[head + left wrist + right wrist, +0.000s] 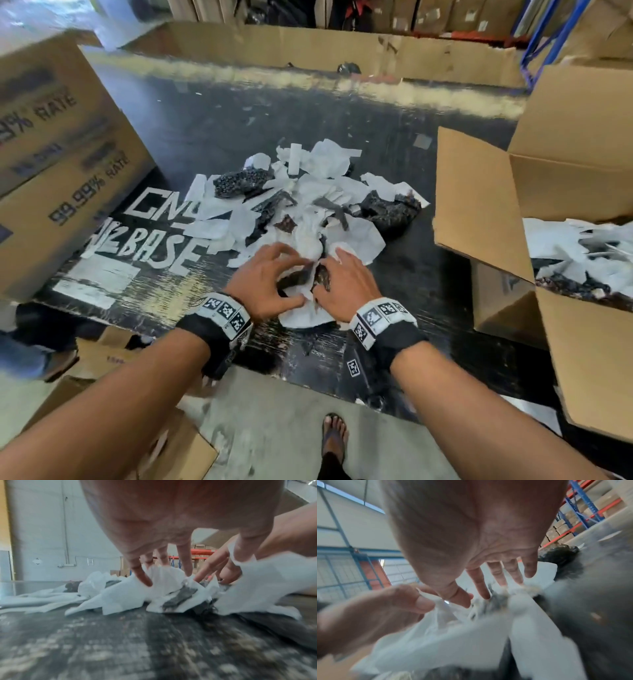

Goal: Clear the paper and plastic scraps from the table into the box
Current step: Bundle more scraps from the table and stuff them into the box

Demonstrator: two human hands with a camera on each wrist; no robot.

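A heap of white paper scraps (329,161) mixed with black plastic scraps (390,209) lies mid-table on the black table (442,308). Both hands work at the heap's near edge. My left hand (298,282) arches over a clump, with fingers (144,578) dug into white paper (123,597) and the thumb curled under it. My right hand (330,274) rests beside it, its straight, spread fingers (513,573) on the paper (530,615). The open cardboard box (479,205) stands at the right and holds scraps (582,253).
A large printed carton (61,164) stands on the table's left side. A cardboard wall (308,44) lines the far edge. Small paper bits (250,109) dot the far tabletop. Flattened cardboard (102,356) and my sandalled foot (334,435) are on the floor.
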